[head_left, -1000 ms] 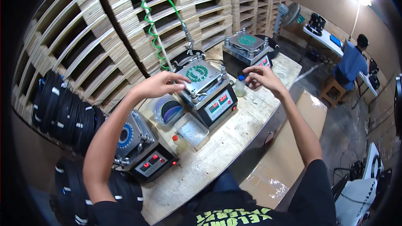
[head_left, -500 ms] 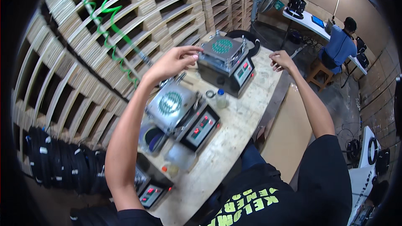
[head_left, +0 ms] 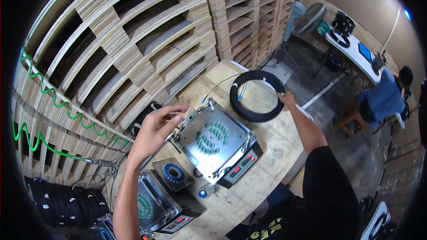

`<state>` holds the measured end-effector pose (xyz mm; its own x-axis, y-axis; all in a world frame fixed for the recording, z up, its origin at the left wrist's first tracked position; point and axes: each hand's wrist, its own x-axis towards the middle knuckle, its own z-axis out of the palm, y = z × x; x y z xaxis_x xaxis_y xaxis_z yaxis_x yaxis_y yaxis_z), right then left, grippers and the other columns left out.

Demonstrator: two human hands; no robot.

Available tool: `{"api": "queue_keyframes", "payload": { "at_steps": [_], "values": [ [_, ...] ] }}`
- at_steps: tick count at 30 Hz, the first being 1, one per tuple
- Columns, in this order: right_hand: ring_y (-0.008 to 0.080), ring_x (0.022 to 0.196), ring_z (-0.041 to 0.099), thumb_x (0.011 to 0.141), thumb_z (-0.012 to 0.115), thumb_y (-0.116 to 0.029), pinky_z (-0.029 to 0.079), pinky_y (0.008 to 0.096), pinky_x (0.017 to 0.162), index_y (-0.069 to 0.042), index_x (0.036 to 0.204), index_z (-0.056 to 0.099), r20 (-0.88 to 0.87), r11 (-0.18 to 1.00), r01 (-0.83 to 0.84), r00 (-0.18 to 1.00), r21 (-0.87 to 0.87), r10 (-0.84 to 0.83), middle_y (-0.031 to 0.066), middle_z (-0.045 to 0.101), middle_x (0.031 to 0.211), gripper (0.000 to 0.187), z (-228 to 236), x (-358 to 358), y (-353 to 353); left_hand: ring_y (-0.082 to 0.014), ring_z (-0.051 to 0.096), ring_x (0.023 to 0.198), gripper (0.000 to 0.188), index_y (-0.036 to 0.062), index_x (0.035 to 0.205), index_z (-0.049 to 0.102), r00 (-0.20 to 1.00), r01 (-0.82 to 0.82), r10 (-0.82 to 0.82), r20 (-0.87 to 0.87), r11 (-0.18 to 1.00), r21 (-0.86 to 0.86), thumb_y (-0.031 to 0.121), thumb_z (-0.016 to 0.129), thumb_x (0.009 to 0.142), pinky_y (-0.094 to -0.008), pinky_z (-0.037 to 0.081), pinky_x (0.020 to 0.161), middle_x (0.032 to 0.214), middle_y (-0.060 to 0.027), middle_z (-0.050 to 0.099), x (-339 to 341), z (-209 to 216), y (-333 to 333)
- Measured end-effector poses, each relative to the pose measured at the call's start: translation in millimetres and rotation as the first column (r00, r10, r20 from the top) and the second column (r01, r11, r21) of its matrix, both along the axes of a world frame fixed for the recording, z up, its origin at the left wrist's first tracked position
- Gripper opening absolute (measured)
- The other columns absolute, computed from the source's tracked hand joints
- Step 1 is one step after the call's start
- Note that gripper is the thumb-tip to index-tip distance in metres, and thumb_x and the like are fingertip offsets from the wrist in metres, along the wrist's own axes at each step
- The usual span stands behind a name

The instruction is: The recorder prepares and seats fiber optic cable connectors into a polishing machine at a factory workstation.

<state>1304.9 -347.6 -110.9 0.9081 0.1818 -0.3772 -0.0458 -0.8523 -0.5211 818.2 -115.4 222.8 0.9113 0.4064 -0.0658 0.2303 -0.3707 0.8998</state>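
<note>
My right hand grips the right rim of a black cable coil lying on the far part of the wooden bench. Thin loose ends with blue tips stick out of the coil at its left and inside the ring. My left hand is at the left corner of a square metal plate with green pieces set in rings, fingers bent and thumb apart, with nothing seen in them. The plate sits on a boxy machine with red digits on its front. Whether the left fingertips touch the plate's clamp, I cannot tell.
Nearer on the bench stand a second machine, a holder with a blue ring and a small blue-capped bottle. Stacked wooden pallets line the left. A fan and a seated person are at the far right.
My right hand has moved from the air beside the bench onto the black coil. My left hand has stayed near the far machine's left corner. The view has shifted toward the bench's far end.
</note>
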Motion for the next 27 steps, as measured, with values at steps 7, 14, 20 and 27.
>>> {"api": "queue_keyframes", "payload": {
  "at_steps": [7, 14, 20, 27],
  "values": [
    [0.038, 0.126, 0.059, 0.076, 0.074, -0.032, 0.049, 0.0514, 0.102, -0.01, 0.14, 0.041, 0.043, 1.0, -0.002, 0.999, -0.012, 0.003, 0.019, 0.062, 0.135, 0.075, -34.5, 21.4, 18.1, -0.0124, 0.066, 0.102, 0.032, -0.0034, 0.129, 0.061, 0.971, -0.234, 0.235, 0.054, 0.972, -0.019, 0.014, 0.059, 0.103, -0.0265, 0.051, 0.088, 0.117, -0.0071, 0.07, 15.5, -19.5, -9.3],
    [0.044, 0.108, 0.064, 0.073, 0.074, -0.02, 0.048, 0.0528, 0.1, -0.003, 0.131, 0.04, 0.063, 0.834, 0.023, 0.996, 0.551, -0.069, 0.025, 0.066, 0.106, 0.069, -11.7, 8.7, 19.9, -0.0139, 0.067, 0.101, 0.029, -0.0025, 0.127, 0.063, 0.945, -0.259, 0.236, 0.226, 0.963, 0.08, 0.012, 0.057, 0.102, -0.0285, 0.053, 0.087, 0.115, -0.0088, 0.071, 64.9, -27.3, -63.1],
    [0.0476, 0.111, 0.061, 0.075, 0.069, -0.011, 0.046, 0.0493, 0.099, 0.0, 0.128, 0.039, 0.274, 0.748, 0.02, 0.924, 0.663, -0.267, 0.0294, 0.064, 0.109, 0.061, 62.2, -31.0, 39.1, -0.0159, 0.068, 0.098, 0.028, 0.0012, 0.125, 0.066, 0.964, -0.203, 0.128, 0.232, 0.921, 0.333, 0.011, 0.059, 0.1, -0.0323, 0.055, 0.085, 0.109, -0.0117, 0.072, 78.9, 1.8, -150.1],
    [0.041, 0.111, 0.063, 0.072, 0.068, -0.01, 0.047, 0.046, 0.095, -0.006, 0.132, 0.045, 0.57, 0.535, -0.458, 0.82, 0.71, -0.055, 0.0218, 0.064, 0.115, 0.065, 195.6, -50.0, -57.8, -0.0193, 0.07, 0.086, 0.029, 0.0017, 0.122, 0.068, 0.954, -0.27, 0.143, 0.263, 0.789, 0.551, 0.009, 0.063, 0.095, -0.0348, 0.056, 0.081, 0.106, -0.0139, 0.073, 46.7, 45.4, -231.4]
  ]
}}
